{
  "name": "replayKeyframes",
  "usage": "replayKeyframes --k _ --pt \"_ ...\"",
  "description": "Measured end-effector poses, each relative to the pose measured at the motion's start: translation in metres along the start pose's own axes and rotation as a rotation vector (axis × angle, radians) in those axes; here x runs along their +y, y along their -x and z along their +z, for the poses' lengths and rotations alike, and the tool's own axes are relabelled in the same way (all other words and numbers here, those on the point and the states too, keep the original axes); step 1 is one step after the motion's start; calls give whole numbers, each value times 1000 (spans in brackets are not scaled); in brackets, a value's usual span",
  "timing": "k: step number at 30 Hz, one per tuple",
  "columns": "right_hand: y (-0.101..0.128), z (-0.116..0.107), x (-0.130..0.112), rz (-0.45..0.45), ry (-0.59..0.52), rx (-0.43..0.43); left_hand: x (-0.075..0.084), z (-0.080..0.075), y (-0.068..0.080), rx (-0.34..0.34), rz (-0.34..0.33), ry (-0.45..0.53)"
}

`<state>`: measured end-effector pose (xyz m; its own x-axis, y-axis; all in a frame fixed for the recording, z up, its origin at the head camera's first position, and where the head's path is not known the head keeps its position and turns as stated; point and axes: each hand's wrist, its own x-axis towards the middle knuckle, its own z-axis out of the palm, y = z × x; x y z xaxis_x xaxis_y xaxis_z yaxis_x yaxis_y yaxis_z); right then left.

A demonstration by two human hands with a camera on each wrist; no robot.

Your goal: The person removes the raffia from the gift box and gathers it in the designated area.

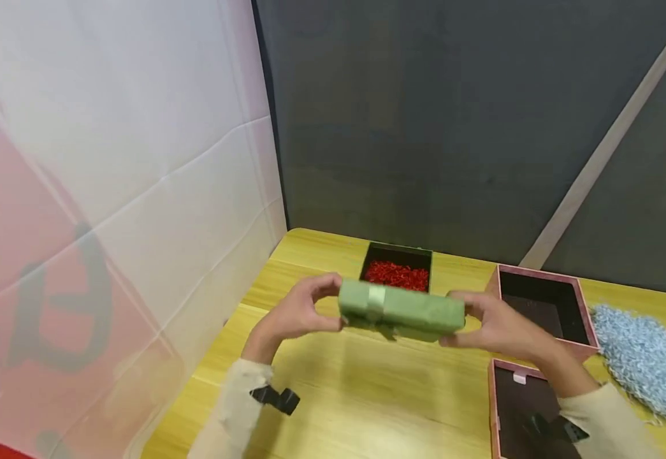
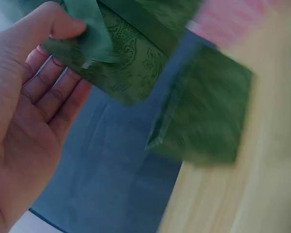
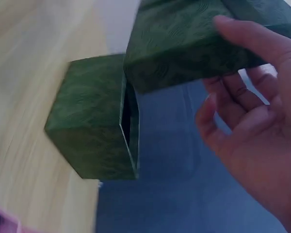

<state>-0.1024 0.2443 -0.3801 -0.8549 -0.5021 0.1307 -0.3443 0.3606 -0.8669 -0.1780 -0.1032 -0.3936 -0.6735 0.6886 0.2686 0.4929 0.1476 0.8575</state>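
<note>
Head view: both forearms are clad in long, loose sleeves of pale cream cloth — the left sleeve [image 1: 235, 408] and the right sleeve [image 1: 610, 417] — each ending at the wrist and leaving the hands bare. A black strap with a small black block-shaped fitting sits on the left wrist [image 1: 276, 399], and a matching black strap and fitting sit on the right wrist [image 1: 556, 428], each lying over the cuff. Wrist views: the left hand [image 2: 29, 121] and the right hand [image 3: 254, 131] appear without gloves or rings — short, unpainted nails show on the thumbs.
</note>
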Motion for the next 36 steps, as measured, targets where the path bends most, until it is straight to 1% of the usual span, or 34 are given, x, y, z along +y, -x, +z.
replayKeyframes --k 2,4,6,7,8,10,13,16,20,24,26,28,29,30,31,32,33,34,36 --pt "9 13 -9 -102 219 -53 4 7 17 -73 94 -204" --pt "14 28 -9 -200 411 -73 2 17 29 -118 185 -434" --pt "17 42 0 -291 556 -79 -7 28 37 -140 277 -641" --pt "18 50 7 -328 628 -77 -13 34 40 -156 307 -732" --pt "19 57 15 -369 695 -75 -20 40 42 -174 332 -810" --pt "23 71 33 -441 800 -71 -33 51 45 -216 363 -931" --pt "28 87 54 -483 911 -80 -51 64 47 -261 405 -1043" --pt "31 93 66 -470 967 -83 -61 71 48 -265 414 -1083" --pt "32 96 73 -479 998 -87 -65 75 49 -267 392 -1086" --pt "33 97 76 -517 976 -88 -64 76 48 -294 370 -1104" --pt "34 98 74 -527 956 -92 -61 76 48 -309 374 -1118" --pt "34 98 69 -523 915 -81 -56 74 48 -303 385 -1099" --pt "34 97 66 -511 884 -66 -52 73 46 -287 390 -1086" --pt "32 94 63 -496 851 -38 -47 71 44 -257 394 -1069" --pt "28 90 58 -466 817 1 -42 69 39 -214 382 -1045" --pt "23 85 54 -420 773 49 -36 67 32 -156 354 -1016" --pt "16 78 50 -362 727 102 -31 64 23 -93 317 -988" --pt "7 71 47 -284 673 154 -26 62 12 -30 269 -965" --pt "-13 56 44 -109 550 237 -17 60 -15 76 143 -901"
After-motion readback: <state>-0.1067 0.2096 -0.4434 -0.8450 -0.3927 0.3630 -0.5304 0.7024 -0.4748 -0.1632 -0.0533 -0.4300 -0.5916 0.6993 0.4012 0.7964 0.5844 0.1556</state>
